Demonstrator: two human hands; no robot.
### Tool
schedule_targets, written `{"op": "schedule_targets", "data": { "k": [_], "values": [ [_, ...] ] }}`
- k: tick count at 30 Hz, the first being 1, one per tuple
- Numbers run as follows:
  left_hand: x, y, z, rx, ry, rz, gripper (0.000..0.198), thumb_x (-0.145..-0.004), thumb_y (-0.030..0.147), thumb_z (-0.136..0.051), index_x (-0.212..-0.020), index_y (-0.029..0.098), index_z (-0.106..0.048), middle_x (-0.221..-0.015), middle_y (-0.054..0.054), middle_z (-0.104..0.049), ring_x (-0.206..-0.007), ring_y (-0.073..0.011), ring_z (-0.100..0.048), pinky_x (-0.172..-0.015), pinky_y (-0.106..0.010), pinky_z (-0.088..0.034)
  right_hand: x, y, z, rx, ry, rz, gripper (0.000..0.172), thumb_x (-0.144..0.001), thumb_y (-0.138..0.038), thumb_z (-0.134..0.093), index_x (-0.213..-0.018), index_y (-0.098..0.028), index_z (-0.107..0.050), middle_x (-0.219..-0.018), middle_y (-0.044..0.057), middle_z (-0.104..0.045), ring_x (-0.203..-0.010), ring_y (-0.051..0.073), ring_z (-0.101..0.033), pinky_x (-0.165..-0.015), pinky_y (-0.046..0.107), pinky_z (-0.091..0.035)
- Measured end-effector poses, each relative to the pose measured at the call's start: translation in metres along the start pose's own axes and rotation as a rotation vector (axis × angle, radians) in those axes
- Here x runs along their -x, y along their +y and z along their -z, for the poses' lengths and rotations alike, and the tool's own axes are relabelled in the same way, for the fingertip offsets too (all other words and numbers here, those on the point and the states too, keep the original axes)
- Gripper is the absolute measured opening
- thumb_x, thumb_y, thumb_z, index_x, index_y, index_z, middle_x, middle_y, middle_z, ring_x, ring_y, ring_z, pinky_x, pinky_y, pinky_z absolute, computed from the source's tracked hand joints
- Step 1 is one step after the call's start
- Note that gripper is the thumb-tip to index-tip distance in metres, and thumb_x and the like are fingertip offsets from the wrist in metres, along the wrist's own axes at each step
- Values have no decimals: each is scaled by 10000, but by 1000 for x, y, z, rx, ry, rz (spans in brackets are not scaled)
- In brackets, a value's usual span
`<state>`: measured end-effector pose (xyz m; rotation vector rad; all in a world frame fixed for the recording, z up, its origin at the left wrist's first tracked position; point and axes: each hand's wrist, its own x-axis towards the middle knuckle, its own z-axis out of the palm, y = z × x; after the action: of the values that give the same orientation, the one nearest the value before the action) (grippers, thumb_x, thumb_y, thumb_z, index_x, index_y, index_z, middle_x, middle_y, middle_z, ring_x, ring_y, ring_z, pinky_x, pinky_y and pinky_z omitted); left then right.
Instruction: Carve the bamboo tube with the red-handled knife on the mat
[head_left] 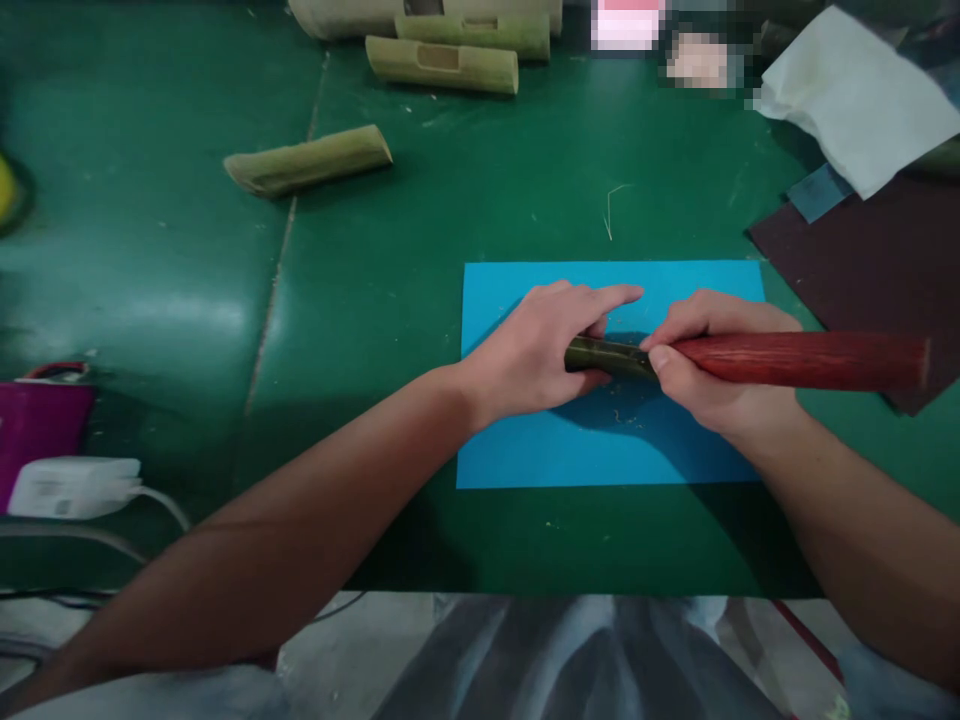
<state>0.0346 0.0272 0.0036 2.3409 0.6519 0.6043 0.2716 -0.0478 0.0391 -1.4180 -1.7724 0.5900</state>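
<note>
A short dark green bamboo piece (611,356) lies over a blue sheet (540,455). Around its left end my left hand (544,345) is closed, with the index finger stretched out to the right. My right hand (720,350) grips a tool with a thick red wooden handle (817,360), which points to the right. The tool's working tip is hidden by the fingers, close to the bamboo's right end. Small shavings are scattered on the blue sheet below and above the bamboo.
Cut bamboo pieces (311,162) lie at the upper left and at the back (480,68). White paper (862,100) and a dark brown sheet (892,270) are at the right. A white charger (75,487) with cables sits by a purple object (41,430) at the left.
</note>
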Motion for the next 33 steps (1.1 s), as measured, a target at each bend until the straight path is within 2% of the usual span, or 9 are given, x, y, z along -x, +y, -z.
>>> {"op": "schedule_targets", "data": {
  "k": [3,6,9,12,20,24,33],
  "values": [
    [0,1,-1,1,9,10,685,-1015,281,-763,-1683,215,-623,-1137,-65,-843,-1048,-241,-770,-1005,-413,-570,2,2,1,-25,37,20,164,-937,-402,-788,-778,-360,-776,-796,0,-812,-684,250,-747,-658,447,-607],
    [1,1,-2,2,5,13,694,-1012,292,-775,-1687,239,-622,-1140,-60,-845,-1057,-247,-775,-1022,-416,-581,2,4,2,-71,17,7,120,-956,-427,-795,-851,-375,-819,-833,0,-835,-725,255,-783,-724,450,-668],
    [1,0,-3,14,21,-12,712,-999,294,-793,-1687,232,-622,-1129,-56,-836,-1045,-253,-771,-1007,-424,-577,2,7,1,-77,6,44,91,-966,-457,-799,-947,-398,-865,-869,-20,-851,-748,245,-801,-766,437,-691],
    [1,0,-2,31,19,-15,707,-999,285,-793,-1683,214,-625,-1127,-56,-832,-1041,-249,-768,-1000,-425,-572,2,10,-1,-100,7,39,79,-968,-415,-820,-1020,-409,-879,-935,-39,-871,-793,235,-823,-813,423,-700],
    [1,0,-4,-4,8,3,691,-1018,296,-781,-1685,245,-607,-1174,-62,-850,-1088,-251,-777,-1024,-429,-583,1,10,-1,-165,-24,30,58,-929,-372,-891,-977,-402,-898,-922,-57,-877,-762,219,-825,-754,385,-705],
    [0,2,-4,-18,10,-6,657,-1035,304,-776,-1669,219,-623,-1202,-73,-859,-1096,-257,-783,-996,-421,-571,2,8,-1,-156,-20,-21,81,-948,-359,-912,-1011,-410,-909,-975,-68,-898,-829,222,-855,-814,378,-715],
    [0,0,-6,-38,10,-9,645,-1053,331,-746,-1675,236,-605,-1193,-69,-862,-1113,-274,-797,-1024,-441,-577,2,16,-2,-144,-51,-11,75,-981,-459,-903,-1043,-420,-915,-999,-53,-901,-841,237,-865,-801,396,-730]
  ]
}}
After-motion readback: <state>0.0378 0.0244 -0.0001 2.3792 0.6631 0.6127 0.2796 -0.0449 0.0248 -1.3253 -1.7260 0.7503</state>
